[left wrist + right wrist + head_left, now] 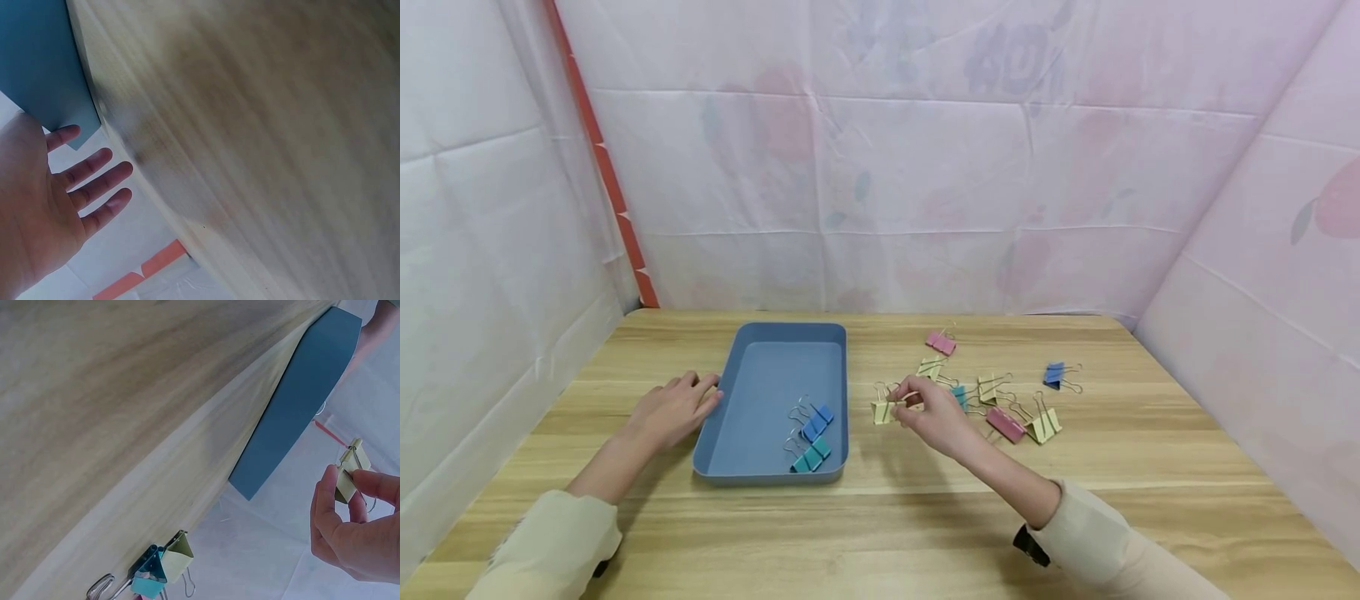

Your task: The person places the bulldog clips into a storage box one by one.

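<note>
My right hand (936,415) pinches a yellow binder clip (883,411) between thumb and fingers, just right of the blue-grey tray (770,481). The right wrist view shows the same yellow binder clip (350,469) held off the table. My left hand (672,408) rests at the tray's left wall, its fingers fairly straight; in the left wrist view the thumb touches the tray (47,69). Inside the tray, near its front right corner, lie a blue binder clip (817,423) and a teal binder clip (811,457).
Right of the tray, several binder clips lie loose on the wooden table (910,525): a pink clip (941,342) at the back, a magenta clip (1005,424), yellow clips (1044,426), a partly hidden teal clip (959,397) and a blue clip (1055,375). White cloth walls surround the table.
</note>
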Available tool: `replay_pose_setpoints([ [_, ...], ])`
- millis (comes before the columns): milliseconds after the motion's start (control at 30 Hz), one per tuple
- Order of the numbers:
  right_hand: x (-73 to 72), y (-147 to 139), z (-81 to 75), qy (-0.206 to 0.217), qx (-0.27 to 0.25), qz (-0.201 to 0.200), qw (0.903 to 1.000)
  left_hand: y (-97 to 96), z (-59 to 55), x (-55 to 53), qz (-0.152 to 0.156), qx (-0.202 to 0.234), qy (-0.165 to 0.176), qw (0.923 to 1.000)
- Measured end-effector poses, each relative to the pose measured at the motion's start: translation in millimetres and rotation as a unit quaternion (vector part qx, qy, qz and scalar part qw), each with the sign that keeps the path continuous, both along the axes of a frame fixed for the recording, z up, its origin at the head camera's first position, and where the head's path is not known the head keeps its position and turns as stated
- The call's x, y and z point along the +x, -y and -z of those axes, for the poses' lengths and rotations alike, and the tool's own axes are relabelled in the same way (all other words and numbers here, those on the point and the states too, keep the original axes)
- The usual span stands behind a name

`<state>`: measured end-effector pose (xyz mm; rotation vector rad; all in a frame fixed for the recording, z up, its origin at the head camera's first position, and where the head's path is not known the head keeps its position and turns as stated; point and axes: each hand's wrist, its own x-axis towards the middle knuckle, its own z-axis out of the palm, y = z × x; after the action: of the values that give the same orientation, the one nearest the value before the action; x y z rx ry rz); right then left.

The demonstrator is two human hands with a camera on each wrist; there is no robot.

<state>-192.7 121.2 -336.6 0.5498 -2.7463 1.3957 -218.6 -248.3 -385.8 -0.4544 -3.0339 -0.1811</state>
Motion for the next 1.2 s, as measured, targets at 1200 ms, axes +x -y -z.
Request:
replay_pose_setpoints([
  [1200, -13.3, 26, -4.7, -0.008, 0.005, 0.014, 0.9999, -0.7, -1.0, -1.6, -0.004, -0.013, 0.011, 0.9999],
])
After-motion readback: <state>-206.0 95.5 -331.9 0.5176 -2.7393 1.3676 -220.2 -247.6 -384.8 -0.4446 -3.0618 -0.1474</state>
